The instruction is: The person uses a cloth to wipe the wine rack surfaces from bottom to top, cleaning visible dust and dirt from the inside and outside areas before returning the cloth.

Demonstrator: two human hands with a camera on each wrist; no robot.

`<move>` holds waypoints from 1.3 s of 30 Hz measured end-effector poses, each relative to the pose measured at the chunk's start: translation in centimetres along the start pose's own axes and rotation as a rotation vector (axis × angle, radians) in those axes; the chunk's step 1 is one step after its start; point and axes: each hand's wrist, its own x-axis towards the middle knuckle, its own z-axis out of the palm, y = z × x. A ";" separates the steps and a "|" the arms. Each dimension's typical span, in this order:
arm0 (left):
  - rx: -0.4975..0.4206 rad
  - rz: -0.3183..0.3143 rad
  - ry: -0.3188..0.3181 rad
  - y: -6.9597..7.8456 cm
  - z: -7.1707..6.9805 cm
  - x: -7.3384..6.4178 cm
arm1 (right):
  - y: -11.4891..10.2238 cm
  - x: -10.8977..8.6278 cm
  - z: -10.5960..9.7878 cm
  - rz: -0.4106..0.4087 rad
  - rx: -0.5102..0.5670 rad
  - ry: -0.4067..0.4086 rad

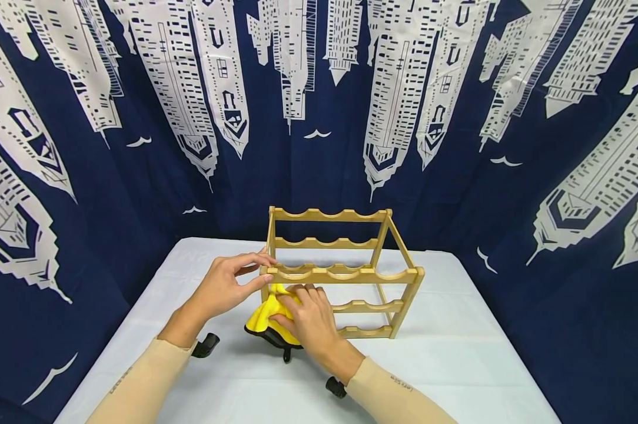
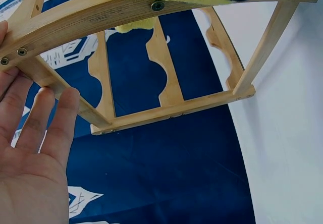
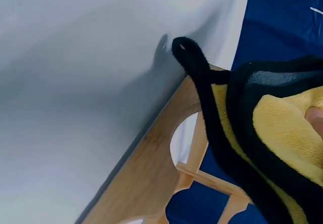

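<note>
A light wooden wine rack [image 1: 345,275] with scalloped rails stands upright on the table. At its front upper left corner my left hand [image 1: 228,285] holds the frame, thumb in front and fingers behind. The left wrist view shows this hand's fingers [image 2: 59,125] against a wooden bar. My right hand [image 1: 311,318] grips a yellow microfiber cloth [image 1: 261,318] with black edging around the rack's front left post. In the right wrist view the cloth [image 3: 287,133] hangs with its black loop [image 3: 186,50] over the rack; only a fingertip shows there.
A white cloth covers the table [image 1: 457,365] under the rack. Behind and beside it hangs a navy curtain [image 1: 319,171] printed with white buildings. Black wrist mounts [image 1: 206,345] sit on both forearms.
</note>
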 end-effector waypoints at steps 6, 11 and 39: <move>0.011 0.004 0.006 0.0 -0.1 -0.1 | 0.3 -0.1 -0.8 -0.015 -0.045 -0.012; 0.002 0.010 0.014 -0.1 -0.1 -0.2 | 0.7 -0.7 -1.8 -0.010 -0.058 -0.057; 0.034 0.000 0.007 0.0 -0.1 0.0 | 6.4 -4.7 -4.3 0.101 -0.042 0.084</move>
